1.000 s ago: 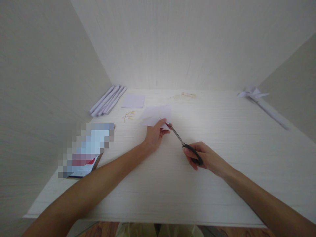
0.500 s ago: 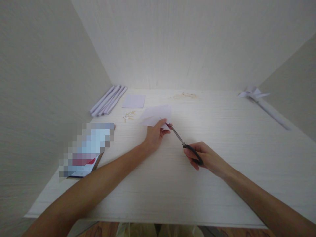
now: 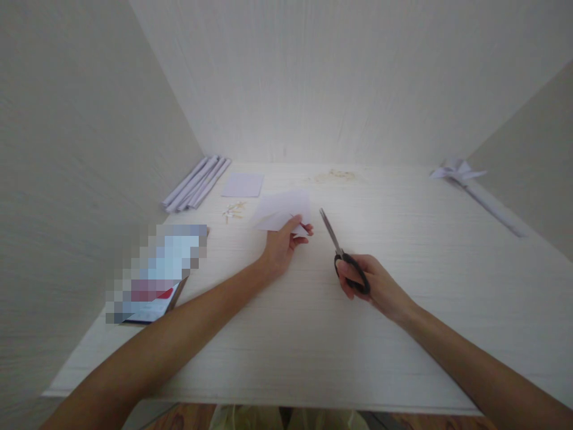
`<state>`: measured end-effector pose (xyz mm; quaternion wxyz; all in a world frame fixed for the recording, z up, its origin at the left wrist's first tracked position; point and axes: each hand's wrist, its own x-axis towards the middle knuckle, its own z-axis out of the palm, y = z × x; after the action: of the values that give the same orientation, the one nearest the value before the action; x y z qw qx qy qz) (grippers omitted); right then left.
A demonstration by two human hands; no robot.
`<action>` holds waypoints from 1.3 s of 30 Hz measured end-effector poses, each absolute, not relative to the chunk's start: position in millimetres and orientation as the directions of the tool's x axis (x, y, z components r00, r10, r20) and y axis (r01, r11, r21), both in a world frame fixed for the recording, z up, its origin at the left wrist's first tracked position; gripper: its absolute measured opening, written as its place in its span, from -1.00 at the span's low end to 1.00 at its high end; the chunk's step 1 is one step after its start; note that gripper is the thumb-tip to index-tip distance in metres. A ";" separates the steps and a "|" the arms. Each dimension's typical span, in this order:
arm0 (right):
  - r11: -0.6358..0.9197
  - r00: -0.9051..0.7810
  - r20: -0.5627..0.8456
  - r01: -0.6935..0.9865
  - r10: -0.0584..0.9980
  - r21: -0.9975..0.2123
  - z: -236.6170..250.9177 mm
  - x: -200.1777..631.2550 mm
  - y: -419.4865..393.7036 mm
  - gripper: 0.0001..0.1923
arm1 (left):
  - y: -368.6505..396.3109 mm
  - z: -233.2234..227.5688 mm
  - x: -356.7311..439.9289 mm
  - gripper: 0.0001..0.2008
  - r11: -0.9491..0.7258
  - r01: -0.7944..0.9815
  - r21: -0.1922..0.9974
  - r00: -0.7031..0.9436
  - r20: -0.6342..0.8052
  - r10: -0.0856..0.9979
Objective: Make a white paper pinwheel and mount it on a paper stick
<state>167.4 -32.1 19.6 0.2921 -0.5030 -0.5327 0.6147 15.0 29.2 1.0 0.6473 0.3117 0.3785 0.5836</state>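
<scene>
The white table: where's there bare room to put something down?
Bare patches of table: right, between the scissors in the right hand and the flare-topped paper stick; near, between the forearms. Crowded: left, with paper tubes, a paper square, small scraps, a screened device; middle, where the left hand holds a sheet.

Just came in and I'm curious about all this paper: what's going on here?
A person is doing papercraft at a white table. The left hand holds a white paper sheet; the right hand holds black-handled scissors, their blades clear of that sheet. Beyond the left arm lie several paper rolls and a paper square. What looks like a paper pinwheel lies at the far right.
</scene>
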 end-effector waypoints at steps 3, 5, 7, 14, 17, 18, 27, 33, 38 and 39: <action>-0.208 -0.189 -0.211 0.038 0.959 -0.977 12.3 166.6 -29.0 -0.60 | 25.8 0.0 16.4 -0.89 0.143 -0.458 0.877 0.111 -0.103 0.988; -0.177 -0.096 -0.172 -0.050 0.980 -0.983 8.7 165.9 -27.0 -0.67 | 21.5 0.1 17.9 -0.88 0.145 -0.380 0.914 0.203 -0.070 0.977; -0.152 -0.024 -0.150 -0.114 0.988 -0.982 6.1 165.6 -25.7 -0.71 | 16.1 1.4 19.5 -0.87 0.139 -0.271 0.952 0.314 -0.049 0.948; -0.047 0.170 -0.076 -0.172 0.983 -0.984 0.7 167.4 -22.6 -0.73 | 7.4 6.1 22.5 -0.93 0.096 -0.080 0.992 0.427 -0.053 0.903; 0.015 0.236 -0.022 -0.153 0.972 -0.988 -0.2 170.0 -19.0 -0.75 | 13.4 2.4 21.2 -0.85 0.127 -0.247 0.961 0.296 -0.050 0.954; 0.035 0.253 0.000 -0.131 0.968 -0.991 -0.7 171.3 -17.4 -0.75 | 15.9 1.0 20.5 -0.80 0.156 -0.325 0.933 0.276 -0.064 0.959; 0.159 0.242 0.145 -0.041 0.959 -0.986 -8.7 180.2 -3.4 -0.78 | 25.7 -3.4 18.9 -0.85 0.222 -0.530 0.818 0.149 -0.169 0.974; 0.172 0.383 0.108 -0.137 0.917 -0.976 -5.0 182.1 3.8 -0.80 | 22.8 -6.4 17.0 -0.88 0.202 -0.466 0.862 0.210 -0.114 0.971; 0.173 0.366 0.052 -0.306 0.929 -0.936 -2.1 183.6 9.0 -0.80 | 17.3 -2.9 14.4 -0.81 0.203 -0.352 0.914 0.375 -0.061 0.925; 0.164 0.341 0.047 -0.324 0.939 -0.932 -1.2 183.4 9.3 -0.80 | 16.6 -2.5 14.0 -0.79 0.201 -0.335 0.920 0.397 -0.056 0.916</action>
<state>183.4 9.3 -1.2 0.6828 -0.4519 -0.3404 0.4622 14.0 16.6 -2.5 0.7045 0.4497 0.3232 0.4439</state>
